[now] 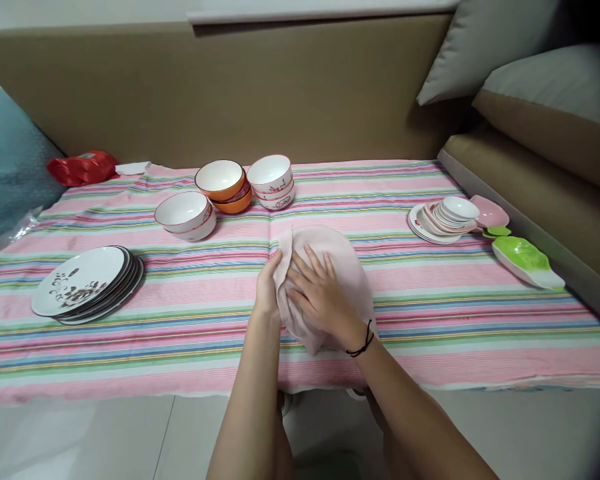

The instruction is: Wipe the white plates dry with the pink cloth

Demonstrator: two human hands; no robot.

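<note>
1. Cloth (pixel 353 267): pale pink, it lies near the front edge of the striped sheet (pixel 190 360), at the middle of our view. We see it spread over a rounded form, but cannot tell what is underneath.
2. Left hand (pixel 267 287): we find it grasping the cloth's gathered left edge, thumb uppermost, the other fingers mostly hidden.
3. Right hand (pixel 323 293): it rests on top of the cloth, fingers spread and clenched on nothing; we note a dark bracelet (pixel 363 340) at the wrist.
4. Plates (pixel 87 283): stacked on the left, well apart from the cloth; we make out brown flowers on the uppermost.
5. Bowls: beyond the cloth, towards the left, we distinguish a white pair (pixel 185 217), an orange stack (pixel 225 187) behind it, and a red-rimmed white stack (pixel 273 180) just beside the orange one.
6. Small dishes (pixel 440 223): on the right we observe these piled up, with a pink dish (pixel 490 212) just beside them and a green dish (pixel 525 257) nearer us.
7. Red packet (pixel 83 168): we locate it at far left, near the backrest (pixel 300 93).
</note>
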